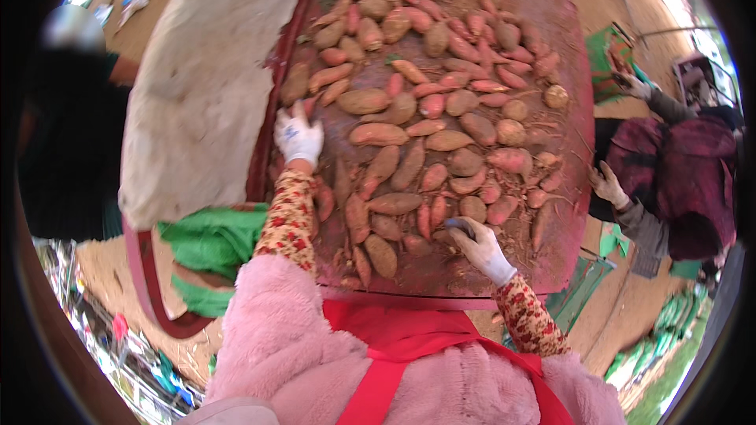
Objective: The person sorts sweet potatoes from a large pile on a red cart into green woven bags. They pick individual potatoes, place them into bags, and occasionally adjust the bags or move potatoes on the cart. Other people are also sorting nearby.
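Many sweet potatoes, pink and soil-brown, lie loose over a reddish sorting table (567, 147) before me. My left hand (299, 137), in a white glove, reaches to the table's left side with its fingers apart. Just past those fingertips is a pink sweet potato (309, 106); whether they touch it is unclear. Low on the right, my right hand (481, 248), also gloved, bends its fingers and thumb over the near part of the spread. Beside its fingertips lies a brownish sweet potato (443, 236), partly hidden, so a hold on it cannot be made out.
A whitish padded cover (201, 82) lies along the table's left side, above green sacks (212, 242). At the right edge, a person (667, 183) in dark clothing has one gloved hand at the table and another by a green bag (608, 65). Another person (77, 141) stands left.
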The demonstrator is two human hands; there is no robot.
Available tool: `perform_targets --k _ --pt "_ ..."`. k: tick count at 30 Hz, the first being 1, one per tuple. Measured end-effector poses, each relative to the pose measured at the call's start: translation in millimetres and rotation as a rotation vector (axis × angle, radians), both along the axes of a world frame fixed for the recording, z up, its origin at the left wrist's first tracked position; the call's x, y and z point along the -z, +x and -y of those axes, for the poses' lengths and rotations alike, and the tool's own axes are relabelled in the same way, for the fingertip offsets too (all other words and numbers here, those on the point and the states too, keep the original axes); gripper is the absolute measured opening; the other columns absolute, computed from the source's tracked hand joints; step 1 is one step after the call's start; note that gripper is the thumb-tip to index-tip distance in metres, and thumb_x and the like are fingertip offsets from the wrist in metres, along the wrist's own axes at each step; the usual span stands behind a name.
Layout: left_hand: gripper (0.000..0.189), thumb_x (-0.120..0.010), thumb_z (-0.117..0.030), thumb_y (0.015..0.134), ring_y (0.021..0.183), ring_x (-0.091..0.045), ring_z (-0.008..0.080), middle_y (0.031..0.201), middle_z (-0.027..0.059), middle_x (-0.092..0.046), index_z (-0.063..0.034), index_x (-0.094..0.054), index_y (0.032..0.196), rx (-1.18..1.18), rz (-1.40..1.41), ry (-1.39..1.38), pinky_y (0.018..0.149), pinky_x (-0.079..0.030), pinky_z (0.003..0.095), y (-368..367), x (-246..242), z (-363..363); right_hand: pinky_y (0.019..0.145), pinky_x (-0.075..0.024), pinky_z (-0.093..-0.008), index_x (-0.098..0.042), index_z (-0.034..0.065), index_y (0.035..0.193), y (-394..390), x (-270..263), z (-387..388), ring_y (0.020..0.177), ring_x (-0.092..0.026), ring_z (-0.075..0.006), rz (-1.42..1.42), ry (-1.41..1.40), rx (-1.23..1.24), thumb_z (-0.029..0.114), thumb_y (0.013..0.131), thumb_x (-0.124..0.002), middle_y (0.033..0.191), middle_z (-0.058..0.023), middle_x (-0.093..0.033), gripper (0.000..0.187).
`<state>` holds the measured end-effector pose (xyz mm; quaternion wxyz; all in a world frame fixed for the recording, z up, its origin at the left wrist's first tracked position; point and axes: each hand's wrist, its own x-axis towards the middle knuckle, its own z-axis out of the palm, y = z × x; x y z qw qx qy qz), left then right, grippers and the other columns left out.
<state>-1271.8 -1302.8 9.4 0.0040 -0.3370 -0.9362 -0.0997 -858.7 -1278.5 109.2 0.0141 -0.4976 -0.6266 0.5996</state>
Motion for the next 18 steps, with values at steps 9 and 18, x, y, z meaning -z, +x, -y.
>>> perform_targets --k 9,18 --pt "0.039 -0.067 -0.033 0.089 0.105 -0.057 0.0399 0.112 0.0234 -0.06 -0.0035 -0.066 0.115 0.279 0.393 0.29 0.093 -0.046 0.0488 118 -46 23 0.091 -0.0496 -0.0426 -0.062 0.0019 0.117 -51 68 -248 0.106 -0.061 -0.0391 0.144 0.875 0.061 0.024 0.092 -0.06 0.111 -0.0216 -0.065 0.033" --pt "0.038 -0.065 -0.017 0.096 0.104 -0.059 0.0132 0.119 0.007 -0.062 0.003 -0.059 0.126 -0.068 1.545 0.637 0.093 -0.047 0.0263 244 -79 13 0.09 -0.0505 -0.0451 -0.049 0.0039 0.13 -115 94 -312 0.103 -0.065 -0.0383 0.515 0.667 -0.322 0.047 0.082 -0.064 0.11 -0.0223 -0.068 0.066"
